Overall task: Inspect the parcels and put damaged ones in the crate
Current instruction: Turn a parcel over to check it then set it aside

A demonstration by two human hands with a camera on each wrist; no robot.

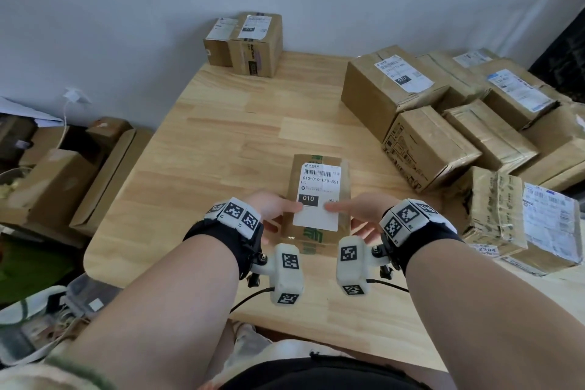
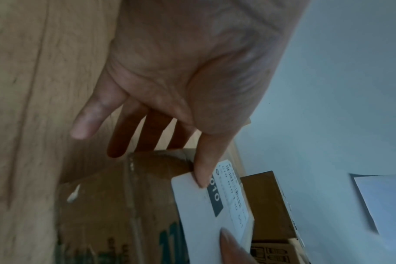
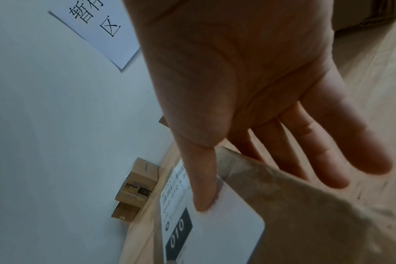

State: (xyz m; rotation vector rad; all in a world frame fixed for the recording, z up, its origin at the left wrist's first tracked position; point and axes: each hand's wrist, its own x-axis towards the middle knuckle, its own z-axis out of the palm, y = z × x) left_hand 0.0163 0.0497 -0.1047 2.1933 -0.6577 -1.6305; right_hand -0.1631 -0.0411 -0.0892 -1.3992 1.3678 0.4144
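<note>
A small brown cardboard parcel (image 1: 319, 180) with a white "010" label lies on the wooden table (image 1: 221, 142) right in front of me. My left hand (image 1: 275, 210) is at its left side with the thumb (image 2: 202, 171) resting on the label and the other fingers straight along the box side. On the opposite side, my right hand (image 1: 357, 215) mirrors it: thumb (image 3: 203, 187) on the label, fingers straight beside the box. The parcel (image 2: 115, 205) shows green-printed tape and a small pale scuff on its side. In the right wrist view the parcel (image 3: 305, 214) is blurred.
A heap of several taped parcels (image 1: 443, 123) fills the table's right side. Two boxes (image 1: 250, 41) stand at the far edge by the wall. Cardboard boxes (image 1: 63, 174) and a pale bin (image 1: 72, 298) sit on the floor at left. A paper sign (image 3: 97, 30) hangs on the wall.
</note>
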